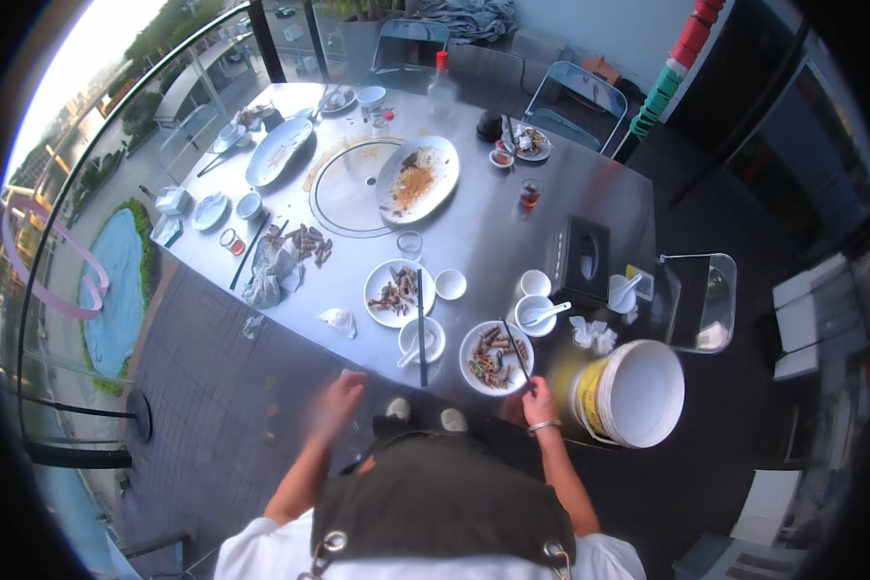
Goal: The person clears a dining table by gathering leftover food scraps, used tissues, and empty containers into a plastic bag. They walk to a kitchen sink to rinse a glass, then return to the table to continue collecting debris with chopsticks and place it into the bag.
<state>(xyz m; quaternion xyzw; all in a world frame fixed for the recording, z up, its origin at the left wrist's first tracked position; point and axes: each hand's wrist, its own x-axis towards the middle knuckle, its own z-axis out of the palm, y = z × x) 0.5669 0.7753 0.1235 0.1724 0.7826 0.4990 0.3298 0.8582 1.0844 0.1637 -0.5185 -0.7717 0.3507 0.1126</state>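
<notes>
My right hand, with a bracelet at the wrist, grips the lower end of dark chopsticks. Their far end lies over a white plate of snail shells at the table's near edge. My left hand is blurred, just off that same edge; whether it holds anything I cannot make out. Between the hands and farther in stands a white bowl with a spoon in it and black chopsticks across it. Behind it is another white plate of shells. A crumpled tissue lies to its left.
A white bucket stands right of my right hand. The steel table carries a black tissue box, a stained oval platter, a second platter, a red-capped bottle and loose shells. A folding chair stands at right.
</notes>
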